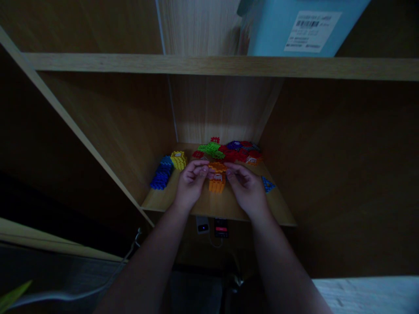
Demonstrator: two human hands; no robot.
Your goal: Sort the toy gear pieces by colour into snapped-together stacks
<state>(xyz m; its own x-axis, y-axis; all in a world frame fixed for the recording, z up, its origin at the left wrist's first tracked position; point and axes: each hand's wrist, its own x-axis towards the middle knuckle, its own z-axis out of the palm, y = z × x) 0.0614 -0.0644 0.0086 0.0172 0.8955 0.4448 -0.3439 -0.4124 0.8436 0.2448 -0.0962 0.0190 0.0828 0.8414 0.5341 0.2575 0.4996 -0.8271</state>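
Between my two hands is an orange plastic interlocking tile [218,167] with a notched edge. My left hand [192,181] pinches its left side, and my right hand [245,183] grips its right side. Just below it, a stack of orange tiles [216,185] stands on the wooden shelf [240,213]. Beyond my hands lie green tiles [212,150] and a pile of red tiles [234,155], with a purple tile [234,145] on top. Left of my left hand are a yellow stack [178,160] and a blue stack [161,175].
A blue lattice piece [268,185] lies right of my right hand. Overhead runs an upper shelf board [203,64] carrying a light blue box [278,30]. Cabinet walls close in both sides. Under the shelf are a phone [221,228] and a white device [202,224] with a cable.
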